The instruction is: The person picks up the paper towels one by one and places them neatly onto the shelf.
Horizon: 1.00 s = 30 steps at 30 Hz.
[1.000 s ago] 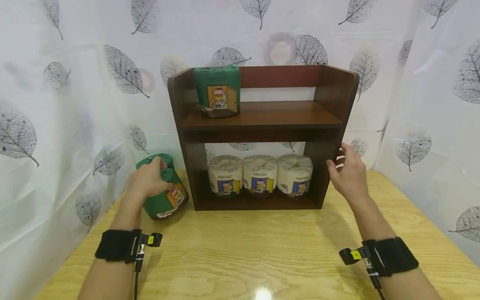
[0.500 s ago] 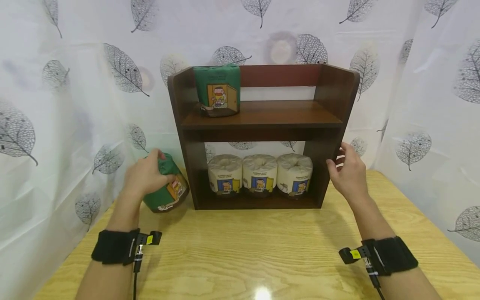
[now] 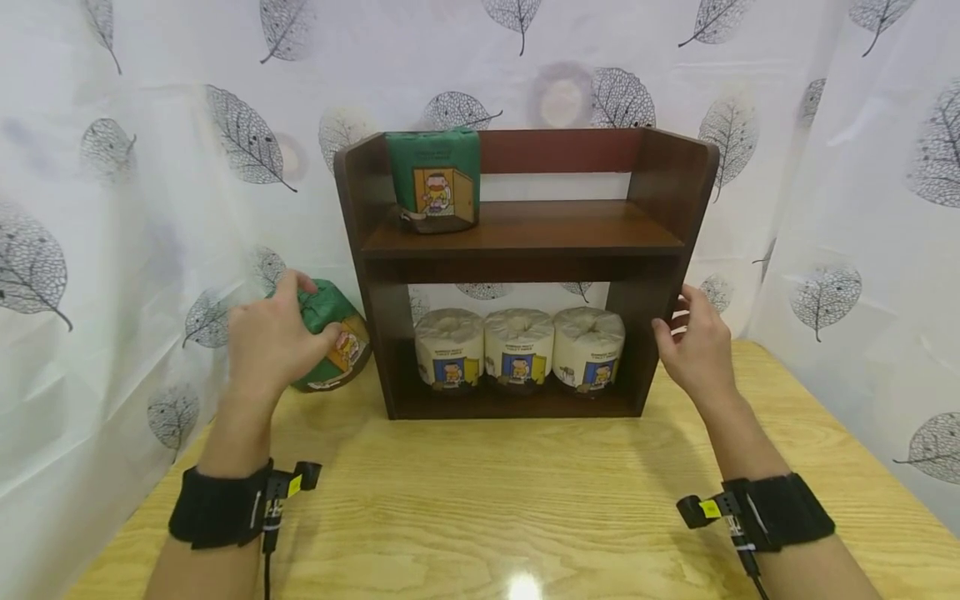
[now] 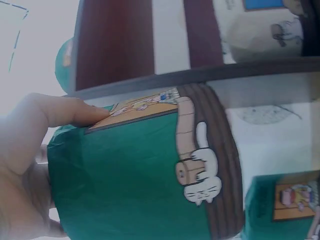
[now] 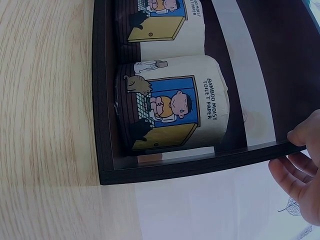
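My left hand (image 3: pixel 270 342) grips a green-wrapped toilet paper roll (image 3: pixel 341 350), thumb on its picture side. Tilted, the roll hangs above the table just left of the brown wooden shelf (image 3: pixel 517 267). The left wrist view shows its green side and a white cat print close up. My right hand (image 3: pixel 697 342) pinches the shelf's right side panel, thumb inside the front edge and fingers outside, as the right wrist view shows. Another green roll (image 3: pixel 438 183) stands upright at the left of the upper shelf. In the lower compartment, three cream toilet paper rolls (image 3: pixel 519 350) stand in a row.
Low in the left wrist view is a further green roll (image 4: pixel 282 205), beyond the held one. The light wood table (image 3: pixel 517 492) lies in front of the shelf. A white curtain (image 3: pixel 187 50) with leaf prints hangs behind and at both sides.
My left hand has lifted the green roll up off the table, with a slight shift to the left. The right hand and the shelf have stayed where they were.
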{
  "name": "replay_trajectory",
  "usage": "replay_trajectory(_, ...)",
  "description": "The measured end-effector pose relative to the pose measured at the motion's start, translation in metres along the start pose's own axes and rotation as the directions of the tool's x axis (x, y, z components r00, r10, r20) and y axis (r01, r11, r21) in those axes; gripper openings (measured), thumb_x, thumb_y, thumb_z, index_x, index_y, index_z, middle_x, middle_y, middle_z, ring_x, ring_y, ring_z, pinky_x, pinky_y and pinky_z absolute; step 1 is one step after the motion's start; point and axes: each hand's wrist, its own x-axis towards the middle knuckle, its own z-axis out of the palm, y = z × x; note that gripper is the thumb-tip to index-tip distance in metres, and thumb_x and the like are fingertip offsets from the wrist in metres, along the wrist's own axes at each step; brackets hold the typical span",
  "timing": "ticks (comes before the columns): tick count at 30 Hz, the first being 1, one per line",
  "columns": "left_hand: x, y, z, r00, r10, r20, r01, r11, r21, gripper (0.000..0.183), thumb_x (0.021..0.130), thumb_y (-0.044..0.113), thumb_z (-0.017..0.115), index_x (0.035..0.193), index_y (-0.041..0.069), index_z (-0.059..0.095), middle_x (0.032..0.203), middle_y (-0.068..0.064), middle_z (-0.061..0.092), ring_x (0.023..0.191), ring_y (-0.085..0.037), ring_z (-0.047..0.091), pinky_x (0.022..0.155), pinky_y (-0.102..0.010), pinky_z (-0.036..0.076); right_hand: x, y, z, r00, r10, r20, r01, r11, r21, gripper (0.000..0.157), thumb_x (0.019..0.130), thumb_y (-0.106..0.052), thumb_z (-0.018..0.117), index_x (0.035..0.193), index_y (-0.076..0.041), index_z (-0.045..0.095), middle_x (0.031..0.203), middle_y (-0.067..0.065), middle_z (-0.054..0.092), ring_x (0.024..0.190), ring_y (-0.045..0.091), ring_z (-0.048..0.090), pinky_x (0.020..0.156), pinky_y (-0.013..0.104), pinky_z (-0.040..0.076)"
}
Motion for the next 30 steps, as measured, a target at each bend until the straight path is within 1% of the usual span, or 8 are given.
replay_trajectory(5,-0.005,0.010,-0.013,0.992,0.006,-0.128,-0.007,1.000,-0.009,0.057,0.073,0.042,0.066,0.113,0.009,0.041,0.051,-0.009,0.045,0.049,-0.030,0.045,0.077,-0.058,0.034,0.000,0.000,0.000,1.000,0.000,-0.001,0.000,1.000,0.000,0.046,0.080,-0.006,0.061,0.122,0.001,0.045,0.099,0.019,0.057,0.077,0.027,0.060,0.060,0.041,0.052)
replay_trajectory(9,-0.010,0.016,-0.021,0.965,0.021,-0.260,-0.037,0.998,-0.057,0.051,0.073,0.037,0.067,0.108,0.008,0.043,0.061,-0.013,0.054,0.051,-0.031,0.048,0.083,-0.057,0.031,-0.001,0.000,0.000,1.000,-0.005,-0.002,0.005,1.000,-0.009,0.046,0.080,-0.007,0.062,0.122,0.000,0.046,0.099,0.018,0.057,0.077,0.026,0.060,0.059,0.033,0.052)
replay_trajectory(12,-0.012,0.021,-0.026,0.932,0.048,-0.360,-0.087,0.992,-0.093,0.046,0.072,0.034,0.067,0.103,0.007,0.046,0.075,-0.018,0.062,0.058,-0.033,0.053,0.085,-0.056,0.031,-0.001,0.000,0.000,1.000,-0.006,-0.005,0.006,1.000,-0.010,0.046,0.080,-0.007,0.062,0.122,0.000,0.046,0.099,0.018,0.057,0.076,0.026,0.060,0.058,0.032,0.052)
replay_trajectory(14,-0.015,0.025,-0.030,0.906,0.073,-0.416,-0.125,0.987,-0.099,0.045,0.072,0.033,0.067,0.102,0.006,0.047,0.080,-0.019,0.064,0.061,-0.034,0.055,0.086,-0.056,0.031,0.000,0.000,0.000,1.000,-0.007,-0.008,0.007,1.000,-0.004,0.046,0.080,-0.007,0.062,0.122,0.001,0.046,0.099,0.018,0.057,0.076,0.027,0.060,0.059,0.036,0.052)
replay_trajectory(17,-0.019,0.030,-0.036,0.867,0.109,-0.486,-0.177,0.979,-0.096,0.042,0.072,0.031,0.066,0.100,0.005,0.048,0.080,-0.020,0.065,0.065,-0.034,0.056,0.086,-0.057,0.031,0.000,0.000,0.001,1.000,-0.007,-0.009,0.007,1.000,0.003,0.046,0.080,-0.006,0.062,0.122,0.001,0.045,0.099,0.018,0.057,0.077,0.027,0.060,0.060,0.042,0.052)
replay_trajectory(21,-0.023,0.037,-0.042,0.814,0.139,-0.564,-0.240,0.965,-0.108,0.039,0.073,0.031,0.065,0.097,0.004,0.050,0.078,-0.020,0.064,0.067,-0.035,0.057,0.088,-0.056,0.031,0.001,0.000,0.001,1.000,-0.008,-0.008,0.009,1.000,0.006,0.046,0.080,-0.006,0.062,0.123,0.001,0.045,0.099,0.018,0.056,0.077,0.027,0.060,0.060,0.042,0.052)
replay_trajectory(25,-0.025,0.042,-0.043,0.765,0.164,-0.623,-0.306,0.944,-0.127,0.038,0.073,0.034,0.064,0.093,0.003,0.053,0.072,-0.019,0.061,0.074,-0.035,0.058,0.090,-0.056,0.031,0.000,0.000,0.001,1.000,-0.012,-0.013,0.012,1.000,0.000,0.046,0.080,-0.006,0.062,0.123,0.001,0.045,0.099,0.018,0.057,0.077,0.026,0.060,0.060,0.042,0.052)
replay_trajectory(30,-0.024,0.047,-0.040,0.698,0.190,-0.691,-0.378,0.917,-0.130,0.037,0.074,0.033,0.066,0.087,0.001,0.053,0.070,-0.018,0.059,0.076,-0.034,0.060,0.092,-0.054,0.031,-0.001,0.001,0.002,1.000,-0.014,-0.015,0.015,1.000,0.008,0.046,0.079,-0.006,0.062,0.122,0.001,0.045,0.099,0.019,0.056,0.076,0.027,0.060,0.059,0.043,0.052)
